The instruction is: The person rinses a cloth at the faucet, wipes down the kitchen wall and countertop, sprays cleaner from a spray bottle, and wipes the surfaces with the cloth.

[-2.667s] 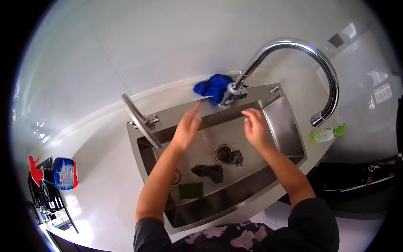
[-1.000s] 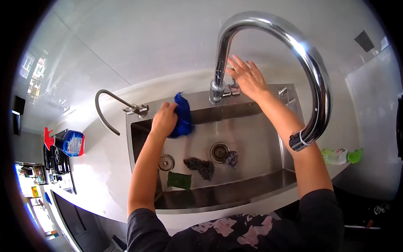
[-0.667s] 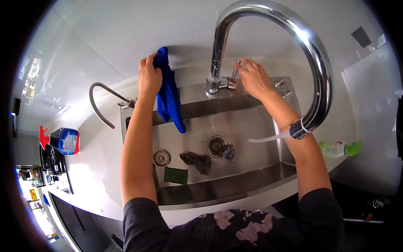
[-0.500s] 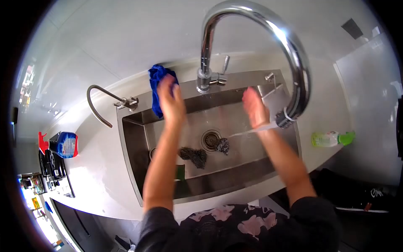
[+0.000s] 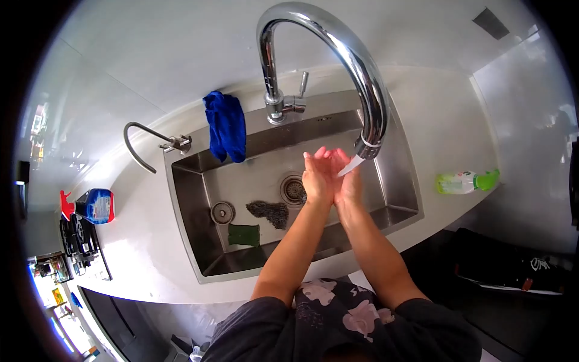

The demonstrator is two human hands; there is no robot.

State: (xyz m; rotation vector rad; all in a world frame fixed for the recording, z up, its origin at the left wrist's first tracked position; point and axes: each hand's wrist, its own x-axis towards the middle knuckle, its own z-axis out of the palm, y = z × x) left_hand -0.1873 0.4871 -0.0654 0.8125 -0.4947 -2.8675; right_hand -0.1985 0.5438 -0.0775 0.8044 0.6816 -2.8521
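Note:
My left hand (image 5: pixel 316 179) and my right hand (image 5: pixel 349 182) are side by side, palms up and cupped, over the right half of the steel sink (image 5: pixel 184 241). From the tall chrome faucet (image 5: pixel 369 90), a stream of water (image 5: pixel 350 165) falls into them. Both hands are open, with fingers slightly curled and only water on the palms. Left of my hands, on the sink floor, are the drain (image 5: pixel 292 187), a dark steel wool scourer (image 5: pixel 269 212), a green scouring pad (image 5: pixel 243 235) and a round metal strainer (image 5: pixel 222 213).
A blue cloth (image 5: pixel 227 128) hangs over the sink's back edge. A small curved tap (image 5: pixel 140 127) stands at the back left. On the counter are a blue spray bottle (image 5: pixel 96 206) with a red top at left and a green-capped bottle (image 5: pixel 467 182) at right.
My hands were apart, the left near the blue cloth and the right near the faucet's outlet. They have come together under the stream. The camera view has shifted a little.

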